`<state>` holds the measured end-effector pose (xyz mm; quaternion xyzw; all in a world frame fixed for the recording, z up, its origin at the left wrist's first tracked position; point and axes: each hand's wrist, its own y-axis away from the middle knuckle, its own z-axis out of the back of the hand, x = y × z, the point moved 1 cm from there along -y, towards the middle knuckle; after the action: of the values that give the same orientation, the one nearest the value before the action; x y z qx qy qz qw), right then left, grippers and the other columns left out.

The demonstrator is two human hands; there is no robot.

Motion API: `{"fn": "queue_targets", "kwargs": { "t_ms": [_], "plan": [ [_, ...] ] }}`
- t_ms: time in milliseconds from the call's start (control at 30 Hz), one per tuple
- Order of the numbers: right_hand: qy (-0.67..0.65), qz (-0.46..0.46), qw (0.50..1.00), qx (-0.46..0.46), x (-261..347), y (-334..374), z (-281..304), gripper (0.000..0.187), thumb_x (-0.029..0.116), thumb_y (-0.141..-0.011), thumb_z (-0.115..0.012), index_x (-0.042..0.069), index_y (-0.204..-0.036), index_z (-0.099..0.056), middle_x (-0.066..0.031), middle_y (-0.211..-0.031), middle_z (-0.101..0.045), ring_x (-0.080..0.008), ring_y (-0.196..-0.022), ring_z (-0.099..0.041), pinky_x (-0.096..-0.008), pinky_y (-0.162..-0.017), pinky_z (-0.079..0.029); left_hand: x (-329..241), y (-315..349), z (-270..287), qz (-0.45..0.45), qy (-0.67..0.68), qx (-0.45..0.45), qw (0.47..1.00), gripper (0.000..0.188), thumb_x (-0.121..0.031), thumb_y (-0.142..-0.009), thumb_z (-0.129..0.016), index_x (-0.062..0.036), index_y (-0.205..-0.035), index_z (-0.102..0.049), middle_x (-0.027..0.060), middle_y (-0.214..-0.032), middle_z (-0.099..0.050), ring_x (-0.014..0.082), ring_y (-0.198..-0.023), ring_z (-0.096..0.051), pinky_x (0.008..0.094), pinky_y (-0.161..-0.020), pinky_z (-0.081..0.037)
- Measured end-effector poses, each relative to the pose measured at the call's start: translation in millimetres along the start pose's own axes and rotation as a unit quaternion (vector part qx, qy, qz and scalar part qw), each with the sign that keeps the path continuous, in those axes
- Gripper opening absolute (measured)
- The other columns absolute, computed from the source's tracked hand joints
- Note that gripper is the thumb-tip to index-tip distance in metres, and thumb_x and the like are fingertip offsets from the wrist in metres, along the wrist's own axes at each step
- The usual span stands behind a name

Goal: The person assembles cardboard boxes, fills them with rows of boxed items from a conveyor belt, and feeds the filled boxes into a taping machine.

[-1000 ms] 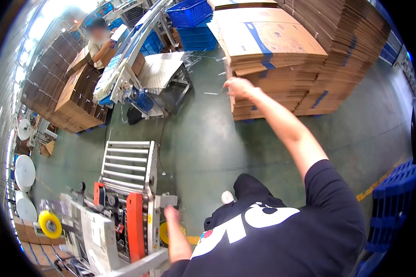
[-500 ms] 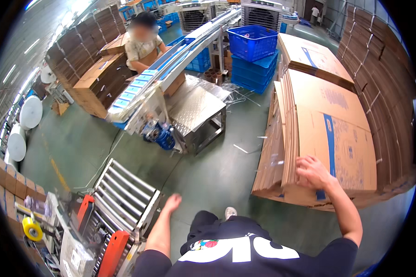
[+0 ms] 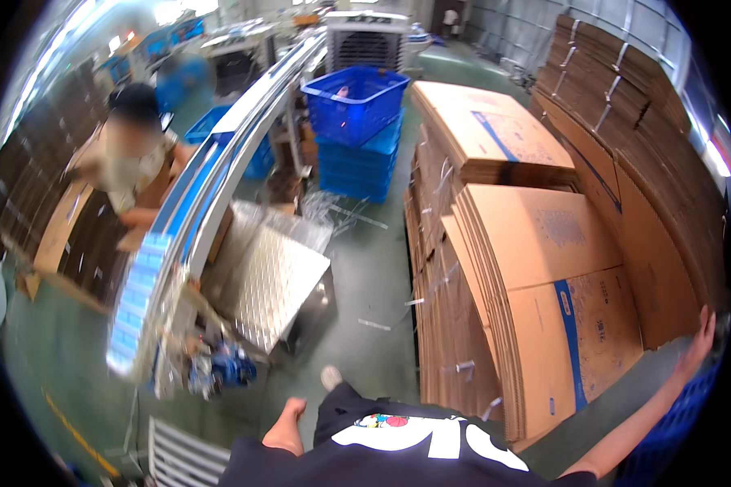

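The person's right hand (image 3: 698,339) is at the near right corner of the near stack of flat cartons (image 3: 556,312), fingers straight and apart from the thumb, beside the near end of a brown cardboard panel (image 3: 654,243) that stands along the stack's right edge; whether they touch, I cannot tell. The left hand (image 3: 289,415) is low by the body, well apart from the stack's left edge, and its blurred fingers do not show whether they are spread or together. The top carton lies flat, its blue band running toward the stack's near edge. Behind the far edge is another carton stack (image 3: 491,130). To the left, blue-and-white packs (image 3: 140,284) line the near end of a conveyor (image 3: 260,93), beside the left edge of a metal bench (image 3: 264,268).
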<state>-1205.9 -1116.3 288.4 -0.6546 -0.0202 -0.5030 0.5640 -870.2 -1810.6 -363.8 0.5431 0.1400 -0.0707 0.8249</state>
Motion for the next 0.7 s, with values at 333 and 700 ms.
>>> {"fn": "queue_targets", "kwargs": {
  "t_ms": [333, 700],
  "plan": [
    [0.213, 0.238, 0.887, -0.333, 61.4, -109.0, -219.2, 0.071, 0.064, -0.089, -0.026, 0.009, -0.101, -0.068, -0.0112, -0.098, -0.067, -0.0246, -0.097, -0.061, -0.0341, -0.086, -0.045, -398.2, -61.9, 249.8, -0.347, 0.275, -0.039, 0.896, 0.041, -0.028, -0.089, -0.050, -0.0073, -0.124, -0.048, 0.0074, -0.111, -0.059, 0.0180, -0.095, -0.059, 0.0328, -0.073, -0.046],
    [0.371, 0.431, 0.791, -0.226, 241.9, -174.2, -625.6, 0.037, 0.047, -0.093, -0.039, 0.025, -0.108, -0.065, -0.0047, -0.081, -0.066, -0.0216, -0.068, -0.064, -0.0321, -0.051, -0.046, -87.4, -112.4, 175.8, 0.059, 0.339, -0.044, 0.938, 0.036, -0.027, -0.087, -0.052, 0.0003, -0.109, -0.054, 0.0142, -0.098, -0.060, 0.0244, -0.085, -0.056, 0.0363, -0.074, -0.045]
  ]
}}
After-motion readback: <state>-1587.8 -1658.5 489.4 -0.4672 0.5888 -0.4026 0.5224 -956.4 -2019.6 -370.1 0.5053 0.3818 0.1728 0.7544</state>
